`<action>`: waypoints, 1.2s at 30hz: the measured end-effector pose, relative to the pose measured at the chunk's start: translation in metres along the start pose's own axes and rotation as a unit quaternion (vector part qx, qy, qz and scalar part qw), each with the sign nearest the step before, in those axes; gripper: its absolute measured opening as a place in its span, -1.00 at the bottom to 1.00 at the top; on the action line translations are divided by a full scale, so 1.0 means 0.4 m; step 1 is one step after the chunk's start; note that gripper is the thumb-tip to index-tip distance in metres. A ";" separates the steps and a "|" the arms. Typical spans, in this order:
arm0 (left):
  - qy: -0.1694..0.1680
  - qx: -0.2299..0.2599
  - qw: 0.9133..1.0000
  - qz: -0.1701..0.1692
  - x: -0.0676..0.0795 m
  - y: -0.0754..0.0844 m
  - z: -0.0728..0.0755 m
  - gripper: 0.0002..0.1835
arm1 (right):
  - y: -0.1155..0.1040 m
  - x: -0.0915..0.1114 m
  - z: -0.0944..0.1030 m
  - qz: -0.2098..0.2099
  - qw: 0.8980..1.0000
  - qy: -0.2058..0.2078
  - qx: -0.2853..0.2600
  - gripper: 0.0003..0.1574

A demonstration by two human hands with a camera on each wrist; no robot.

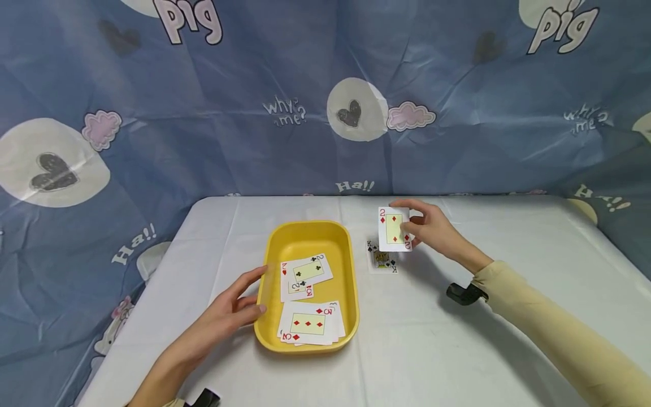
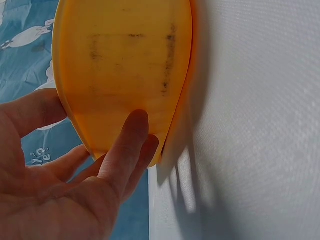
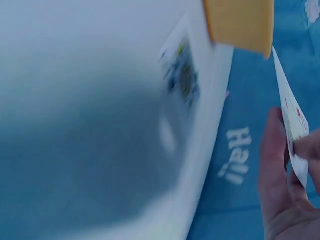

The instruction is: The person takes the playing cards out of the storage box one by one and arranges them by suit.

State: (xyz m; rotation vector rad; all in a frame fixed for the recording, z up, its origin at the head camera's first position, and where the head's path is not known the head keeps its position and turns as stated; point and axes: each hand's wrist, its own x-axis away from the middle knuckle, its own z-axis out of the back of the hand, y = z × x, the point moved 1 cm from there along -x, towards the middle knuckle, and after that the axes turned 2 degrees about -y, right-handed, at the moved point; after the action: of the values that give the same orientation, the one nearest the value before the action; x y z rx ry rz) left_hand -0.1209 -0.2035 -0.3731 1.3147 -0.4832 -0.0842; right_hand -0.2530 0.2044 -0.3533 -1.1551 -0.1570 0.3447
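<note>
My right hand (image 1: 429, 226) pinches a playing card, the two of diamonds (image 1: 393, 226), between thumb and fingers above the table. In the right wrist view the same card (image 3: 291, 120) shows nearly edge-on. Below it a king of spades (image 1: 381, 263) lies face up on the cloth, partly covered from view. At the left side of a yellow tray (image 1: 351, 265), my left hand (image 1: 234, 305) touches the rim and outer wall with extended fingers. In the left wrist view those fingers (image 2: 131, 145) lie against the tray's scuffed outer wall (image 2: 130, 60).
Inside the tray, a two of clubs (image 1: 310, 270) overlaps other cards in the upper part. A pile topped by the three of diamonds (image 1: 307, 323) lies nearer me. White cloth (image 1: 458, 350) covers the table, and a blue printed curtain (image 1: 285, 158) hangs behind it.
</note>
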 end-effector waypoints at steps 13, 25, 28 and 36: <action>0.000 0.005 1.000 -0.003 0.000 -0.001 -0.001 -0.28 | 0.095 0.068 0.072 -0.045 0.996 -0.044 0.067 -0.29; 0.000 0.010 1.000 -0.004 0.000 -0.002 -0.002 -0.28 | 0.134 0.085 0.085 0.010 0.963 -0.044 0.267 -0.40; -0.002 0.014 1.000 -0.006 0.001 -0.003 -0.002 -0.28 | 0.132 0.085 0.084 0.015 0.961 -0.056 0.270 -0.40; -0.009 0.014 1.000 -0.008 0.001 -0.004 0.001 -0.27 | 0.131 0.082 0.086 0.015 0.964 -0.061 0.259 -0.39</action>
State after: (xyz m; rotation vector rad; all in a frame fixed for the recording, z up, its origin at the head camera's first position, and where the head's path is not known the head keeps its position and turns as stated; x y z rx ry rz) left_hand -0.1204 -0.2043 -0.3744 1.3471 -0.4898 -0.1027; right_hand -0.2422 0.2642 -0.3893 -0.6194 -0.1462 0.4516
